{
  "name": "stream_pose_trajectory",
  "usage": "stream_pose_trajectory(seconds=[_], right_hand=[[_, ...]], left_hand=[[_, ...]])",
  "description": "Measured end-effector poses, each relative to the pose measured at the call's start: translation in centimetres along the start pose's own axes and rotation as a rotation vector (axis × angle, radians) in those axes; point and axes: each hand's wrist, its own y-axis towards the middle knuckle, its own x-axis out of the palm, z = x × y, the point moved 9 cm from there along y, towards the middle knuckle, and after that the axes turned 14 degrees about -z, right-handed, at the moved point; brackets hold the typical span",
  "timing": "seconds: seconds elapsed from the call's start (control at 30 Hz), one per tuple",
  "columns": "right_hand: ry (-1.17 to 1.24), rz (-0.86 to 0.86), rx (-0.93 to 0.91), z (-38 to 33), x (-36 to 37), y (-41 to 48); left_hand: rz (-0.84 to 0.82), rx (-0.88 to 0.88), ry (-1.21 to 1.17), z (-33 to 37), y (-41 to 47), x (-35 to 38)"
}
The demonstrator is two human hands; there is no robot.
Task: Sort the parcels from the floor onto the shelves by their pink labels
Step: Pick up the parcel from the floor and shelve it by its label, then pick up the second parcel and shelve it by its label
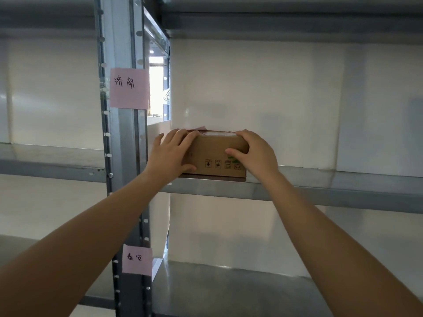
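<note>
A small brown cardboard parcel (215, 156) with handling symbols on its front rests on the metal shelf (320, 188), near the shelf's left end. A pink slip (198, 128) peeks up from its top. My left hand (174, 152) grips the parcel's left end, fingers over the top edge. My right hand (254, 154) clasps its right end, thumb on the front face. A pink label (129, 88) with handwritten characters is stuck on the upright beside this shelf. A second pink label (137, 259) marks the shelf below.
A grey steel upright (123, 145) stands just left of the parcel. The lower shelf (229, 291) lies beneath, and another shelf bay (50, 161) extends to the left. A shelf board (274, 28) runs overhead. White panels back the shelves.
</note>
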Motion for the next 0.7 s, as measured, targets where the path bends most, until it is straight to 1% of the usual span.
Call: stream_pose_trajectory(seconds=[0.07, 0.17, 0.37, 0.57, 0.7], right_hand=[[0.006, 0.005, -0.006, 0.2, 0.2, -0.1], [0.162, -0.009, -0.039, 0.6, 0.2, -0.5], [0.061, 0.101, -0.049, 2.1, -2.5, -2.0], [-0.045, 0.202, 0.025, 5.4, -6.5, -5.2], [-0.109, 0.236, 0.105, 7.7, -9.4, -8.4]], left_hand=[[-0.003, -0.003, -0.02, 0.0, 0.2, 0.1], [0.015, -0.053, -0.11, -0.7, 0.3, -0.6], [0.04, -0.182, -0.115, -1.4, 1.1, -1.3], [0.116, -0.121, -0.112, 1.6, 1.7, -2.0], [0.104, -0.069, -0.117, 5.6, 2.5, -1.7]])
